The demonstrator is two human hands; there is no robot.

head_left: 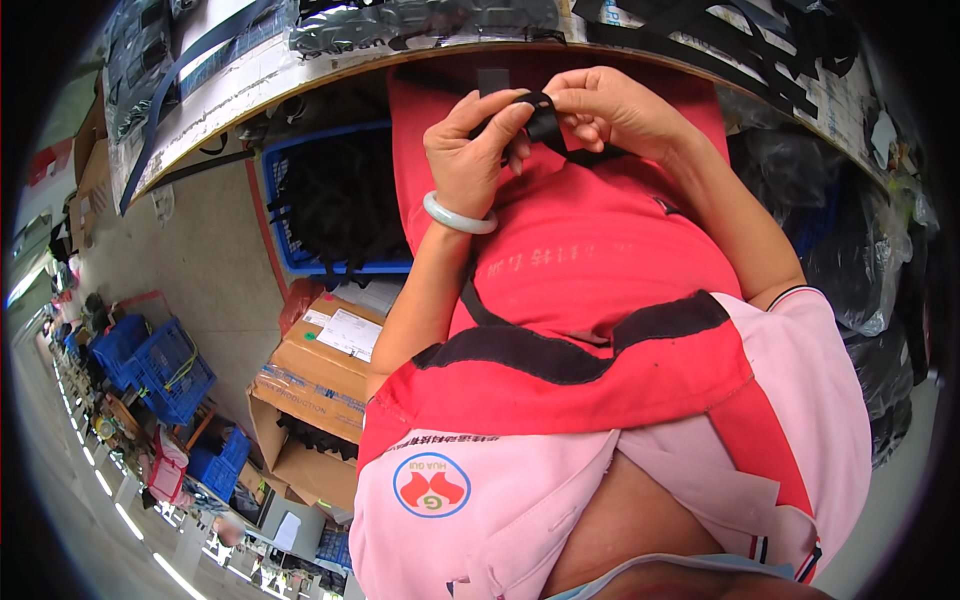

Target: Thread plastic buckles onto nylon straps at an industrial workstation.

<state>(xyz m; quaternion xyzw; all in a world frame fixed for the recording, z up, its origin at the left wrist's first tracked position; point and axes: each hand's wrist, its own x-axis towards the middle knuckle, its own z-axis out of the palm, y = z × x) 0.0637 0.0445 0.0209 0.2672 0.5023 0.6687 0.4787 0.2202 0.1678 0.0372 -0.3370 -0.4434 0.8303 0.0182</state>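
A black webbing strap (544,128) is held between my two hands, at the table's near edge above the red apron (600,230). My left hand (482,135), with a pale bangle (459,214) on its wrist, is closed on the strap, thumb and forefinger pinching it. My right hand (618,108) pinches the same strap from the other side, its other fingers curled. Part of the strap bends into a loop by the fingertips. Whether a small buckle sits in the left fingers is hidden.
Along the top runs a worktable (250,120) with black straps (730,45) and plastic-wrapped dark bundles (425,22). A blue crate (270,210) of black straps stands below left, beside an open cardboard box (310,365). Dark plastic bags (850,260) lie at right.
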